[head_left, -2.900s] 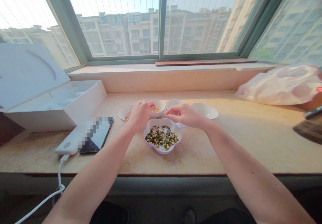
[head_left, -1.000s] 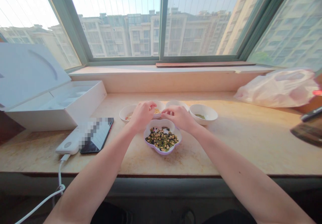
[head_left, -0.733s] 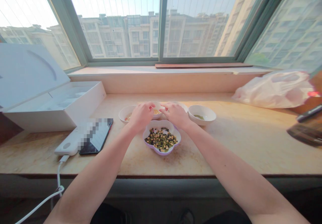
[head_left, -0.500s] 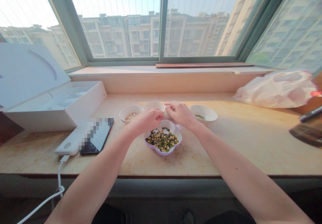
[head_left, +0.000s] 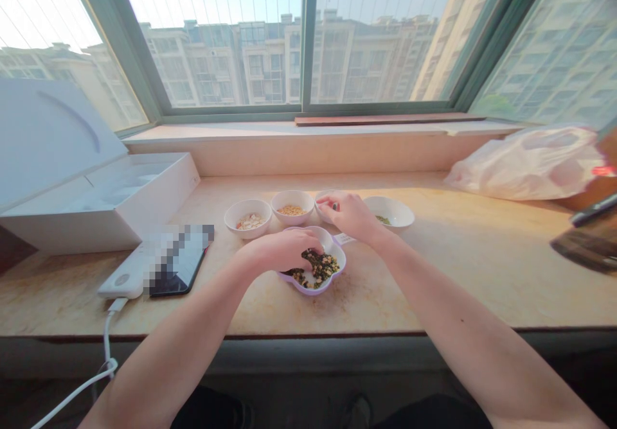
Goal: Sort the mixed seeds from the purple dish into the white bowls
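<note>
My left hand [head_left: 284, 250] reaches into a purple-rimmed, petal-shaped bowl [head_left: 315, 291], its thumb and fingertips apart among the mixed beans [head_left: 325, 263], which are dark, green and yellowish. My right hand [head_left: 355, 216] hovers over a small white bowl [head_left: 320, 214] behind it, fingers bent together in a pinch; whatever they hold is hidden. Left of that stands a white bowl [head_left: 292, 221] of yellow beans, then another bowl [head_left: 247, 231] with pale pieces. On the right, a white bowl [head_left: 403, 213] contains a few green beans.
At left are an open white box [head_left: 159, 188], a white power bank [head_left: 126, 278] with a cable, and a dark phone [head_left: 180, 273]. A white plastic bag [head_left: 525, 162] lies at right, near a dark container [head_left: 588, 243]. Behind the counter [head_left: 463, 275] is a window ledge.
My left hand has come down from above the bowl's far rim into the beans, uncovering the bowl of yellow beans. My right hand has stayed near its small bowl.
</note>
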